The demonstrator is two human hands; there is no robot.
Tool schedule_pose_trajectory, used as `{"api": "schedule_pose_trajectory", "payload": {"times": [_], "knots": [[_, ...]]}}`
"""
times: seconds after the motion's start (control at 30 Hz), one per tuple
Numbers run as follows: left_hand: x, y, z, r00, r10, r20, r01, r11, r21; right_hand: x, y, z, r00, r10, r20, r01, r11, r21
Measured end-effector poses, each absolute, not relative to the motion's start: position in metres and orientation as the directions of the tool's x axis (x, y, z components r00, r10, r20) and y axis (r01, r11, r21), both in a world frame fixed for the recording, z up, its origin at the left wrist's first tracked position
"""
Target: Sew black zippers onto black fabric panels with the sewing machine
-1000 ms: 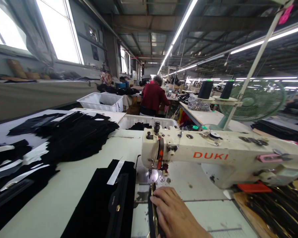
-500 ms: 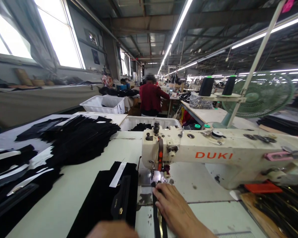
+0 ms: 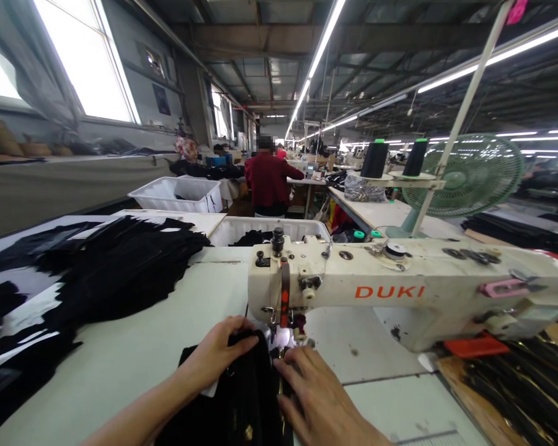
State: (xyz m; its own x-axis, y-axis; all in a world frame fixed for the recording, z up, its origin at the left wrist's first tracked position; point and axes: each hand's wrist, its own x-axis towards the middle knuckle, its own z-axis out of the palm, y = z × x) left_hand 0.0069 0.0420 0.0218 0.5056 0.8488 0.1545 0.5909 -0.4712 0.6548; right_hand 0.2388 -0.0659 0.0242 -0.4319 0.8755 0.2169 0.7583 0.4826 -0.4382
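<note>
Both hands lie flat, fingers spread, gripping nothing: the left hand and the right hand press the black fabric on the tabletop, its front edge under the needle of the sewing machine. The step looks like lining up a seam; next it wants steady, straight feeding. Farther off, a black pile, white bins and a person in red.
</note>
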Motion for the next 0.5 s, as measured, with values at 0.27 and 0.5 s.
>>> {"api": "schedule_pose_trajectory", "payload": {"times": [0.27,0.5], "knots": [[0.021,-0.021,0.010,0.537,0.749,0.388,0.671,-0.658,0.342,0.239,-0.065,0.013,-0.469,0.848,0.247,0.756,0.530,-0.384],[0.019,-0.042,0.018,0.766,0.516,0.383,0.594,-0.796,-0.117,0.240,-0.066,0.011,-0.442,0.830,0.339,0.776,0.544,-0.320]]}}
